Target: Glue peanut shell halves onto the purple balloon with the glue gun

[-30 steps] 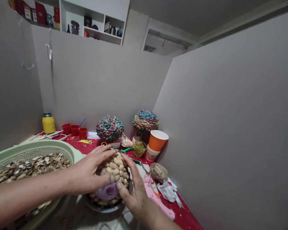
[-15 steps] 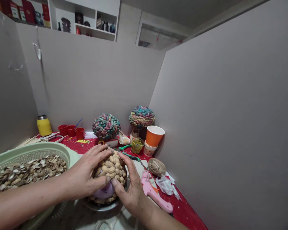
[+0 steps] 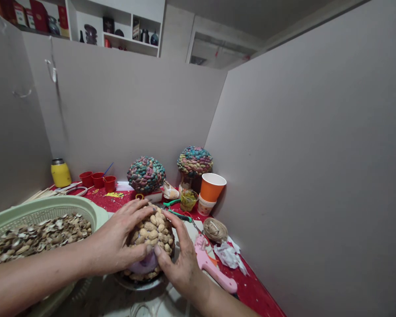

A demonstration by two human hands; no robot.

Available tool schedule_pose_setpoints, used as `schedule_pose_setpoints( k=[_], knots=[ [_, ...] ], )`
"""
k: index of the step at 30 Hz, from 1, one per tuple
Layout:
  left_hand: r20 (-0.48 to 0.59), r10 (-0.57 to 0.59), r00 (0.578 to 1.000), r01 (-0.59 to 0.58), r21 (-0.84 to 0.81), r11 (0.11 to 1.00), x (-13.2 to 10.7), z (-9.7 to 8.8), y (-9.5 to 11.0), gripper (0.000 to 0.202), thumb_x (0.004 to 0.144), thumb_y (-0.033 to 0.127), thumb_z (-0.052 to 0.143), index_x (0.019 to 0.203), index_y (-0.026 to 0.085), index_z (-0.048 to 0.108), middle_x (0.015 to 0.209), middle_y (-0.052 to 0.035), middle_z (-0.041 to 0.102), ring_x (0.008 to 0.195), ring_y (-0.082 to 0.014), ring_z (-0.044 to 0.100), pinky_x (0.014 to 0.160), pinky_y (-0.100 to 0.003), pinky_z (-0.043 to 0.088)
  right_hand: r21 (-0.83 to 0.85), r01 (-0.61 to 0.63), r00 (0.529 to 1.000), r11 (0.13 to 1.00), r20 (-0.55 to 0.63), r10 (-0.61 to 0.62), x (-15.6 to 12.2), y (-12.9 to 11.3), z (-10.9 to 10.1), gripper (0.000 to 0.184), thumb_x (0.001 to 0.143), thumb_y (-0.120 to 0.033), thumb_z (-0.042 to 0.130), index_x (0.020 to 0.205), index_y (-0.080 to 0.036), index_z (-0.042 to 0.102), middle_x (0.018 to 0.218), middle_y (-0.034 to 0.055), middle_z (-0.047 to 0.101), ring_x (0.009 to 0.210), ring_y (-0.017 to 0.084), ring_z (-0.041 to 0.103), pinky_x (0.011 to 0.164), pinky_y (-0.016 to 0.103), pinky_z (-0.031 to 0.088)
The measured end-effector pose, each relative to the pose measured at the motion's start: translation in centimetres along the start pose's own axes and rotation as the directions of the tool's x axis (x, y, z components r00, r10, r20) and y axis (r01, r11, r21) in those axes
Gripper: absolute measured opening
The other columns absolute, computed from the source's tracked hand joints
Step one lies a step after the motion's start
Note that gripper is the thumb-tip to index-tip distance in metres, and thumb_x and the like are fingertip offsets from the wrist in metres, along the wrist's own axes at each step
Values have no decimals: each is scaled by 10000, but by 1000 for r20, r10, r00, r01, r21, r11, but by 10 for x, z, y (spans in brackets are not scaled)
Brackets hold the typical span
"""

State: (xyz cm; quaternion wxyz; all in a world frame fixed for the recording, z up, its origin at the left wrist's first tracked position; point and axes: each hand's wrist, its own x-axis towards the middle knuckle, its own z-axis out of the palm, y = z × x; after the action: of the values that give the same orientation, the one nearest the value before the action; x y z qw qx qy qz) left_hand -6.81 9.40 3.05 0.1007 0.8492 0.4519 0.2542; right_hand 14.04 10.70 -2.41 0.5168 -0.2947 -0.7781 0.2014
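In front of me a ball covered in peanut shells [image 3: 155, 231] sits in a round metal dish [image 3: 137, 285]. A smooth purple patch [image 3: 143, 265], bare of shells, shows low on its near side. My left hand [image 3: 127, 235] curves over the ball's left side, and its thumb presses just above the purple patch. On the other side my right hand [image 3: 181, 259] grips the ball, fingers along its right edge and thumb near the left thumb. Both thumb tips almost meet on the shells. The ball's far side is hidden.
A green basket [image 3: 100, 214] of broken shells stands at left. Behind are two colourful shell-covered balls [image 3: 146, 175], red cups [image 3: 98, 179], a yellow jar [image 3: 60, 175] and an orange paper cup [image 3: 211, 189]. At right lie a pink glue gun [image 3: 214, 268], twine [image 3: 215, 230] and crumpled tissue [image 3: 230, 256].
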Motion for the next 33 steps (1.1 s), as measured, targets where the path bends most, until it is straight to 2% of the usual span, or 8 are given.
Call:
schedule_pose_setpoints(
  k=[4,7,11,14,21,27,33],
  knots=[
    [70,-24,997,25,-18,1000,0,-9,3,756,781,310,628,1488,257,362,1614,-100,269,1471,-360,214,1165,-562,258,-12,-6,1000,1000,1,6,-1,-1,-1,627,839,-264,555,1426,-257,333,1430,75,466,1310,289,451,1110,472,374],
    [118,-50,992,54,-30,998,2,-17,9,741,781,287,635,1478,230,389,1615,-119,266,1473,-365,211,1163,-561,264,34,1,1000,999,13,-2,-1,1,-2,599,866,-290,539,1430,-265,338,1431,70,461,1311,286,448,1111,469,369],
    [134,-83,988,88,-35,996,4,-23,15,733,791,305,645,1475,213,399,1609,-139,274,1473,-371,209,1162,-571,259,125,0,1000,992,-1,0,-2,5,-3,493,941,-333,459,1422,-262,375,1416,70,471,1307,276,448,1099,457,380],
    [148,-88,985,92,-22,995,4,-21,15,735,792,291,646,1477,214,391,1614,-136,262,1474,-363,210,1164,-565,258,130,-29,1000,991,-7,30,-3,6,-2,442,979,-339,427,1412,-257,395,1413,79,479,1310,273,447,1105,457,374],
    [12,-15,1000,16,-41,999,-1,-8,2,698,799,277,618,1462,254,401,1597,-111,305,1462,-333,249,1161,-550,272,111,-37,999,993,-6,38,-4,4,-2,406,993,-300,423,1398,-290,410,1411,54,485,1311,247,440,1121,443,354],
    [-3,13,1000,-13,-31,999,-1,-3,-2,701,781,275,624,1448,257,409,1573,-105,351,1452,-343,255,1153,-563,282,110,-24,1000,994,-6,24,-3,6,-1,405,990,-284,434,1395,-301,414,1407,46,488,1305,244,443,1114,443,359],
    [11,27,1000,-26,-30,999,-1,-7,3,680,796,312,630,1438,214,429,1560,-131,365,1442,-336,285,1156,-540,296,95,-22,1000,995,-13,24,-3,7,-2,425,983,-283,446,1405,-304,399,1408,49,483,1307,245,444,1119,434,360]
  ],
)
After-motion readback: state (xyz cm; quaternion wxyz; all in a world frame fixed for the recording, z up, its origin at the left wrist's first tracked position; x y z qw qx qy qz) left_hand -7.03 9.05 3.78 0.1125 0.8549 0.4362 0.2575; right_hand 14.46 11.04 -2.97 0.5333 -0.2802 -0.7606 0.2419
